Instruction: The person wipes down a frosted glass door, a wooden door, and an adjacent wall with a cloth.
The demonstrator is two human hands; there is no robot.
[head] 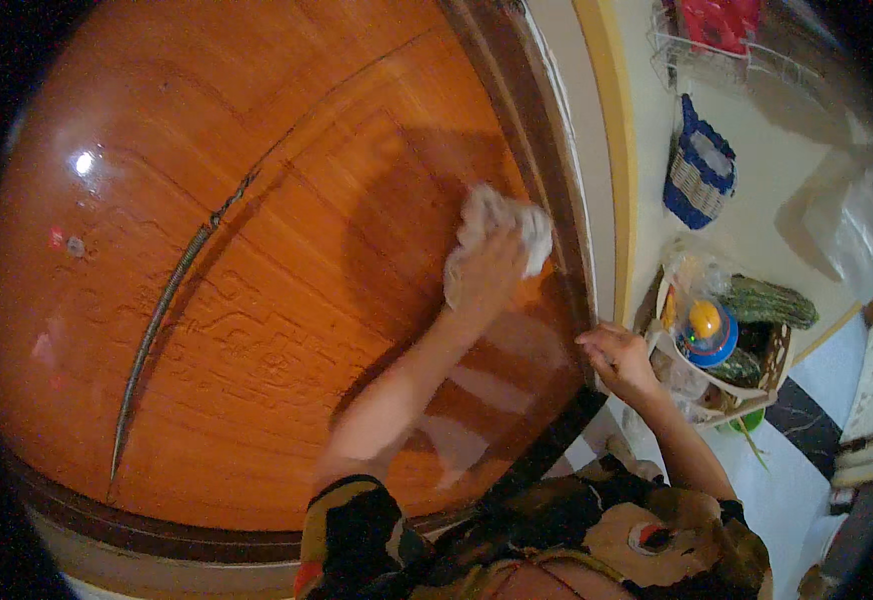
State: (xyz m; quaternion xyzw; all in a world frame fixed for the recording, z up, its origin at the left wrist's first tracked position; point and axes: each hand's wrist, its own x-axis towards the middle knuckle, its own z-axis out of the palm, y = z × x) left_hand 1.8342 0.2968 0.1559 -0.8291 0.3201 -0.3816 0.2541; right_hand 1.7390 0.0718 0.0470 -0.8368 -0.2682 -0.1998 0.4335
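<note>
My left hand (493,262) is shut on a crumpled white cloth (535,232) and presses it flat against a glossy orange-brown wooden door (271,420) with carved relief. The cloth lies near the door's dark brown frame (549,142). A long metal coil spring (170,292), continued by a twisted wire, runs across the door to the left of my hand. My right hand (620,360) has its fingers curled, with the fingertips at the pale outer edge of the frame. Whether it grips that edge, I cannot tell.
Right of my right hand stands a basket (770,397) with a green gourd (770,300) and a blue-rimmed container (712,349). A blue-and-white woven basket (699,176), a clear plastic bag (860,225) and a wire rack (781,64) with a red bag (721,22) are by the wall.
</note>
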